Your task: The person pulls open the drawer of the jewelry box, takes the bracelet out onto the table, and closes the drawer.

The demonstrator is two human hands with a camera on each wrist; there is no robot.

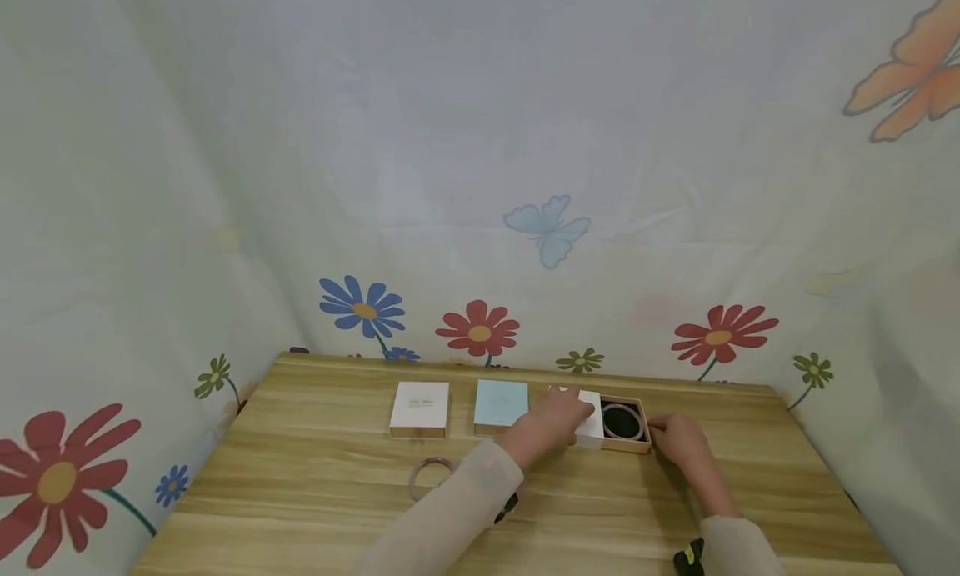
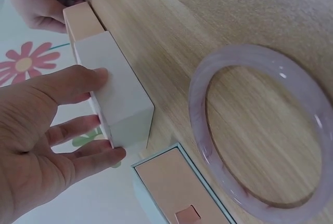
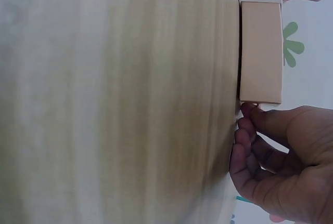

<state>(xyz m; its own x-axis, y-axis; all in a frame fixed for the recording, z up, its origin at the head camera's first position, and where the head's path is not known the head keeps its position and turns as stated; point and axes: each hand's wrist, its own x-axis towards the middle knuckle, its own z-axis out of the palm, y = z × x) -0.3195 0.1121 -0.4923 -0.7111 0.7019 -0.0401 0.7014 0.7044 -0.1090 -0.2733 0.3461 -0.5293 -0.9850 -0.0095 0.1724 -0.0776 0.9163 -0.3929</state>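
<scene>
My left hand [image 1: 547, 422] grips the white sleeve [image 2: 117, 78] of a slide-out gift box, thumb on one side and fingers on the other. At the right end, the thumb and forefinger of my right hand [image 1: 681, 441] pinch the small pull tab of the tan inner drawer [image 3: 261, 52]. That drawer is partly out of the sleeve, and a bangle [image 1: 640, 426] lies on its dark lining. A pale lilac bangle [image 2: 244, 55] lies flat on the table near my left forearm, partly hidden by the sleeve in the head view.
To the left of my left hand sits a light blue box [image 1: 501, 403], and farther left a white box [image 1: 420, 405] with small print, both closed. All stand along the back of the wooden table [image 1: 300, 443]. A flower-printed curtain [image 1: 420, 251] hangs behind.
</scene>
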